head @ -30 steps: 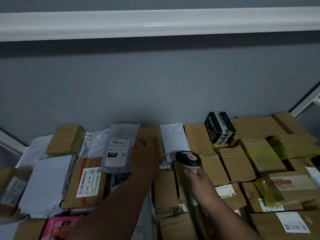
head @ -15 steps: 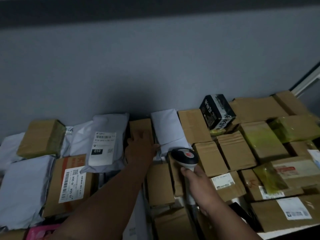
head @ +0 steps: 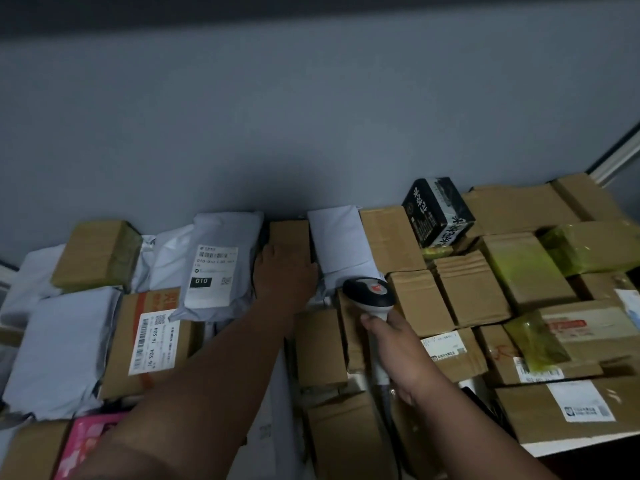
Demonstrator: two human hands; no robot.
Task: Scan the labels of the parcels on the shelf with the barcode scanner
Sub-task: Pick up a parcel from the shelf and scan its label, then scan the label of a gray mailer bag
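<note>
Many parcels fill the shelf (head: pixel 540 446): brown cardboard boxes and grey plastic mailers, some with white labels. My left hand (head: pixel 284 273) reaches to the back row and holds a small brown box (head: pixel 290 237) that stands between a labelled grey mailer (head: pixel 221 268) and a white mailer (head: pixel 341 242). My right hand (head: pixel 393 351) grips the handle of the barcode scanner (head: pixel 370 295). Its black and white head with a red mark points toward the back row, just right of my left hand. The small box's label is not visible.
A black printed carton (head: pixel 437 211) lies tilted on boxes at the back right. Boxes wrapped in yellow tape (head: pixel 588 247) sit at the right. A labelled brown box (head: pixel 154 341) and a pink package (head: pixel 86 441) lie at the left. A grey wall rises behind.
The view has tilted downward, so the white rail above has left the frame. My left hand has moved slightly farther onto the small brown box. The scanner stays beside it.
</note>
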